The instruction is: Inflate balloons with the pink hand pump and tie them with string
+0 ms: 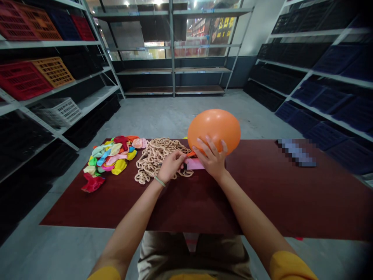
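Two hands busy above the maroon bench (189, 206): right grip (212, 157) spread around an orange inflated balloon (214, 132) over the far edge; left grip (171, 167) pinched on its neck (190, 154), beside a pink strip (194, 164) and tan looped chain (154, 159).

Tabletop (276, 202): deflated balloons (109, 159) heaped left of centre; looped cord tangle (159, 159) just right of them; inflated balloon (214, 132) next right, above the far edge; blurred item (296, 152) far right. Beyond: far shelving (171, 77). Flanking: left shelving (49, 42), right shelving (320, 66).
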Action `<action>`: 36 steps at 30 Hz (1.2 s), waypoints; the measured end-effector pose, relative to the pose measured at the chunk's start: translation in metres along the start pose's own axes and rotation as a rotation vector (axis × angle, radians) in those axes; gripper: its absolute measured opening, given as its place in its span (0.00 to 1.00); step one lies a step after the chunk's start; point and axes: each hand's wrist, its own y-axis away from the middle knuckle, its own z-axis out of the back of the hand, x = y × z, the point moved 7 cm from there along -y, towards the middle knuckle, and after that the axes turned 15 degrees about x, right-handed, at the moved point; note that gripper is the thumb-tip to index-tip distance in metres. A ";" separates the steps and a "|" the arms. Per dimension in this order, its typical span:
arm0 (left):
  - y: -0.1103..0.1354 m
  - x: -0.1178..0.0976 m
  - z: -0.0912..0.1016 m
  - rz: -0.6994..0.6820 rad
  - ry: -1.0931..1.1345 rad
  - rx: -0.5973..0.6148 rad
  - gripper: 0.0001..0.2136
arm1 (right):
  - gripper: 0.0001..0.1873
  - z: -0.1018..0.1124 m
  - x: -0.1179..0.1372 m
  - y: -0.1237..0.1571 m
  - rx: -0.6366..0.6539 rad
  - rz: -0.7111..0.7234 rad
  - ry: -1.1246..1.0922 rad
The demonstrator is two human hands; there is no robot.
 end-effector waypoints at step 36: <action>0.011 0.003 0.049 -0.055 -0.094 -0.279 0.10 | 0.06 -0.015 0.068 0.002 0.413 0.093 -0.882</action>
